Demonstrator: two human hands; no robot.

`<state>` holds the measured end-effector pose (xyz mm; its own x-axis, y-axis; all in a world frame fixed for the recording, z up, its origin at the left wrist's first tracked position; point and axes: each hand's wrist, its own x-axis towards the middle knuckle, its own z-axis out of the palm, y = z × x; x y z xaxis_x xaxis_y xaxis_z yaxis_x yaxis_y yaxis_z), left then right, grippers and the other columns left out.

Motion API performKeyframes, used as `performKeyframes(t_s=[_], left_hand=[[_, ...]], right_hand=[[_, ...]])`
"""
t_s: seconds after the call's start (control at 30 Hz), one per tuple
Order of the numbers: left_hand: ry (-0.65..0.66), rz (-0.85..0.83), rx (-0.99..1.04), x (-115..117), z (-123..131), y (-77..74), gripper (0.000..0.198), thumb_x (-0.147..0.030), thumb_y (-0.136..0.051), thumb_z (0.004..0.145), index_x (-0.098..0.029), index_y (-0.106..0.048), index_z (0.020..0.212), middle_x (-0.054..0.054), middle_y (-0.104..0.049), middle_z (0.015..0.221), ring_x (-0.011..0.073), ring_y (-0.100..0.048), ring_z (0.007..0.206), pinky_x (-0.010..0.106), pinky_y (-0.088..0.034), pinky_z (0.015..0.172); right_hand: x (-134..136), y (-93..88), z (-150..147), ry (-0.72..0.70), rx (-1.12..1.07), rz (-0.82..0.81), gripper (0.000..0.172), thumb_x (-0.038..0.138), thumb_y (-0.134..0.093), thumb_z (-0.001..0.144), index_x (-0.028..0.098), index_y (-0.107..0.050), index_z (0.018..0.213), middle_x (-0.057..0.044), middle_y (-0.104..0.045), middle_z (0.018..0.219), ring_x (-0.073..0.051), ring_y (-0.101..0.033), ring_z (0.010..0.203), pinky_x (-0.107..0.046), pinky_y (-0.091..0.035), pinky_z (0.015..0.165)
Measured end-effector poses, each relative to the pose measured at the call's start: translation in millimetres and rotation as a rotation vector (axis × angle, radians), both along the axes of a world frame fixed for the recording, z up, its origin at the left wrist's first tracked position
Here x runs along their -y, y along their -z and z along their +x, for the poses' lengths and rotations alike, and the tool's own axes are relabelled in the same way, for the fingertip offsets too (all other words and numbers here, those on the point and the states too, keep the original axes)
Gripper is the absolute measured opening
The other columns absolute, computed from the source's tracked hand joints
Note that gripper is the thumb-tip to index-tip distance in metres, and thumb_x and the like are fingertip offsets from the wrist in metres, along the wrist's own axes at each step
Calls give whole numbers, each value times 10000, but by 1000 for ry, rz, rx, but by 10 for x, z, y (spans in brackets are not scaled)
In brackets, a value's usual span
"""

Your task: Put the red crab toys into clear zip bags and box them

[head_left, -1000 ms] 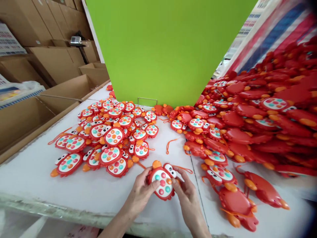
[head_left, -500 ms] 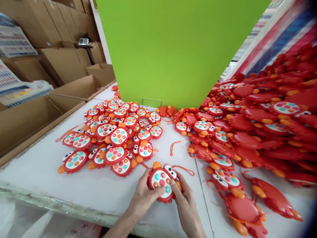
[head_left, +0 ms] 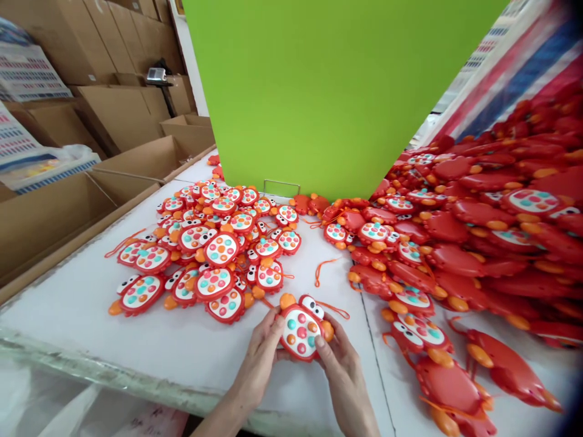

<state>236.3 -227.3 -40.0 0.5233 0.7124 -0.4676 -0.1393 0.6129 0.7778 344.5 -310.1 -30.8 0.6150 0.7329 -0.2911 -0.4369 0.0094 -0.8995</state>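
Red plastic rims the toy [head_left: 297,340] held over the near worktop [head_left: 191,358]; left hand [head_left: 259,358] and right hand [head_left: 342,370] close fingers snugly round opposite sides, seemingly keeping its buttons [head_left: 301,332] facing up. A face-up pile [head_left: 214,249] lies left, a larger heap [head_left: 460,261] right.

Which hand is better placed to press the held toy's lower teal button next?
Probably the right hand: its thumb is at that teal button; the left hand holds the opposite edge of the toy.
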Motion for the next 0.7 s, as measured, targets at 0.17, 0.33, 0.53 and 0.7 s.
performKeyframes(t_s=[0.17, 0.33, 0.53, 0.7], left_hand=[[209, 283, 63, 37, -13, -150, 646, -406, -700, 747, -176, -473, 1306, 112, -610, 1234, 280, -577, 1100, 331, -501, 883], [196, 349, -28, -33, -18, -102, 609, -259, -742, 690, -163, -506, 1244, 103, -641, 1164, 266, -593, 1066, 322, -491, 890], [-212, 180, 129, -710, 147, -411, 399, -116, -757, 601, -155, -612, 971, 61, -696, 880, 226, -669, 803, 314, -558, 679], [-366, 140, 323, -1248, 238, -868, 78, -202, -555, 811, -161, -620, 824, 81, -704, 960, 203, -667, 947, 296, -546, 799]], right_hand=[[18, 85, 26, -6, 72, -41, 346, 435, -693, 754, 198, -592, 986, -43, -701, 896, -223, -645, 854, -306, -514, 746], [16, 82, -53, 40, 172, -109, 403, 503, -648, 758, 205, -587, 1023, -46, -696, 917, -231, -637, 870, -301, -508, 739], [506, 94, 420, 249, 777, -417, 451, 564, -591, 741, 230, -616, 1043, -79, -642, 1070, -279, -590, 991, -373, -467, 852], [1116, 102, 1005, 357, 1208, -746, 598, 623, -521, 737, 209, -552, 1167, -139, -537, 1258, -370, -444, 1199, -525, -379, 964]])
